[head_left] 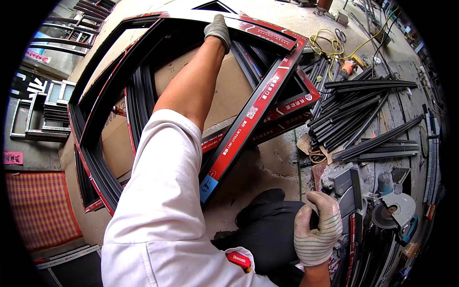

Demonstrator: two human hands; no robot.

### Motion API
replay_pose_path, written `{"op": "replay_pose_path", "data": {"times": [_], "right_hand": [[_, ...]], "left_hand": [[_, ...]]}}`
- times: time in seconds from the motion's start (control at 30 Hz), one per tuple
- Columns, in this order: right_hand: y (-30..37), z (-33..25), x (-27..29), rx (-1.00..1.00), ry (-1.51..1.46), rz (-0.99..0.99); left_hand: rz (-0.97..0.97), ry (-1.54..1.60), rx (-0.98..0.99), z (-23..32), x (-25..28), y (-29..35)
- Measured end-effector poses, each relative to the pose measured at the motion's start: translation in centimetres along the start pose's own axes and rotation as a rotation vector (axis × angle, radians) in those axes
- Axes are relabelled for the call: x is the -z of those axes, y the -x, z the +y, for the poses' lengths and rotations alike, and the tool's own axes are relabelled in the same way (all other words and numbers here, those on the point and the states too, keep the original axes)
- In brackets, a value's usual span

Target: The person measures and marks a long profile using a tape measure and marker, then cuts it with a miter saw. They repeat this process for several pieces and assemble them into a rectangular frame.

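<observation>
My left hand [218, 32], in a striped knit glove, reaches far forward and grips the upper edge of a large black window frame [253, 111] whose bars carry red protective film. The frame stands tilted in front of me, with a blue label [208, 187] at its near corner. More black frames of the same kind [291, 107] lie behind and under it. At the lower right my gloved right hand [319, 230] hovers by my dark trousers [272, 222], thumb and curved fingers apart, with nothing seen between them. A small red item [238, 259] shows at my waist.
Black profile offcuts [349, 112] lie piled on the right, near an orange power tool [346, 70] and a yellow cord [330, 44]. A circular saw [393, 210] with an exposed blade sits at the lower right. White-edged frames [36, 112] and a checked cloth [42, 210] are on the left.
</observation>
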State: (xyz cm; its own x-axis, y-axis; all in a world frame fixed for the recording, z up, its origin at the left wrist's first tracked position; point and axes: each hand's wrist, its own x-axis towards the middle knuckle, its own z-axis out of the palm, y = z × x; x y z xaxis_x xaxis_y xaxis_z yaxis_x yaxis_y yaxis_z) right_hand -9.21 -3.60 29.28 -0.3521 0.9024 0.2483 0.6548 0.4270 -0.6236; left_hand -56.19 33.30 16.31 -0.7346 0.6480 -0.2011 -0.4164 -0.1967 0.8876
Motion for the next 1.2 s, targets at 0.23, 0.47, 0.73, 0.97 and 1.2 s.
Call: {"op": "replay_pose_path", "data": {"times": [0.23,0.47,0.73,0.97,1.2], "right_hand": [[-0.1,0.1,0.1,-0.009,0.017,-0.010],[-0.4,-0.1,0.0,0.019,-0.022,-0.021],[-0.1,0.4,0.1,0.007,-0.030,-0.025],[-0.2,0.6,0.2,0.018,-0.036,-0.031],[-0.5,0.4,0.0,0.018,-0.072,-0.012]], "left_hand": [[0.068,-0.086,0.064,-0.4,-1.4,2.3],[0.049,-0.134,-0.010,1.3,0.9,-0.6],[0.136,-0.351,0.032,1.6,-1.3,2.6],[0.161,-0.410,0.026,1.7,-1.2,1.8],[0.275,-0.810,-0.246,3.8,0.7,1.1]]}}
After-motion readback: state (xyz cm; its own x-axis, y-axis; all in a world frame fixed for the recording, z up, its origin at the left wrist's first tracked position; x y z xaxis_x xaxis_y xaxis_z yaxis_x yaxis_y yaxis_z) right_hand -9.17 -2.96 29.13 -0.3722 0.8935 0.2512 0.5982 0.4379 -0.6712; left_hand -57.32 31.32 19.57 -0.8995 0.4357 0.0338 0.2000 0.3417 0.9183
